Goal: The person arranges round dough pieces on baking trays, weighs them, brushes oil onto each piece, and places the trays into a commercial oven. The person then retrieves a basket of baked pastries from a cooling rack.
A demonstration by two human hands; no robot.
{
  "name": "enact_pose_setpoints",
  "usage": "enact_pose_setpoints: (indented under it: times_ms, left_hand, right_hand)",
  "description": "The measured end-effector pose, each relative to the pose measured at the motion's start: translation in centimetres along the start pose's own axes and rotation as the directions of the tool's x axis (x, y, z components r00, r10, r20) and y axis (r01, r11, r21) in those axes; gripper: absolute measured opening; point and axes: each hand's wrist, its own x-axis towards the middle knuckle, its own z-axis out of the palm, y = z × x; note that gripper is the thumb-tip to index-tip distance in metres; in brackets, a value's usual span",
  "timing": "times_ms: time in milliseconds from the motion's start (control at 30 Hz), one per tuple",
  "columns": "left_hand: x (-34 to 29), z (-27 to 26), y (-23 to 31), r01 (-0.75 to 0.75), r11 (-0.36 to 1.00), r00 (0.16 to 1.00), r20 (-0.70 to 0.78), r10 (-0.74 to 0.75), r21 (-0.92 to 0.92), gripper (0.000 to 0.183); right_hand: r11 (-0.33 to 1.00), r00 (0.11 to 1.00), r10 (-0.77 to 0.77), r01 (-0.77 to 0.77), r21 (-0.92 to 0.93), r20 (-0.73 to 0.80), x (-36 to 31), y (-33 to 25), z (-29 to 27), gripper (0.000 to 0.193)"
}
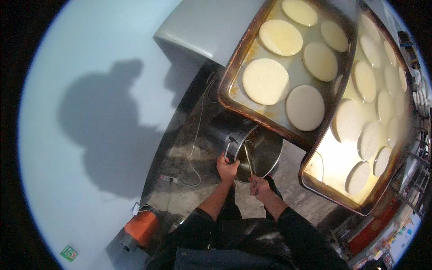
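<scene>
Below the trays is a deep metal pot (275, 146) with shiny inner walls and something dark at its bottom. My left hand (228, 168) is closed round the handle on the pot's left side. My right hand (260, 188), at the near rim, grips a long slim light-coloured tool (249, 157) that slants into the pot. Its far end is too small to name. Above and to the right, a browned metal baking tray (265, 120) holds several flat round pale dough discs (265, 81) on a wet, oily-looking surface.
A second tray (328, 192) of dough discs stands to the right, overlapped by the first. A pale wall (103, 27) fills the left, carrying a dark shadow. A white cable (196, 148) runs to a power strip (169, 179) on the floor. An orange object (142, 227) lies lower left.
</scene>
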Motion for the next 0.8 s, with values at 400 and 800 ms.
enact_pose_setpoints:
  times_ms: [400,800]
  left_hand:
    - [9.3,-5.6,-6.1,0.020,1.000,0.981,0.194,-0.015,-0.024,0.037]
    - [13.5,-3.8,-10.3,0.595,0.775,0.779,0.395,-0.488,-0.216,0.050]
  right_hand:
    - [0.783,0.926,-0.358,0.367,-0.502,0.118,4.1,0.5,-5.0,0.020]
    - [0.564,0.827,-0.425,0.561,-0.607,0.369,3.4,-2.5,-11.6,0.023]
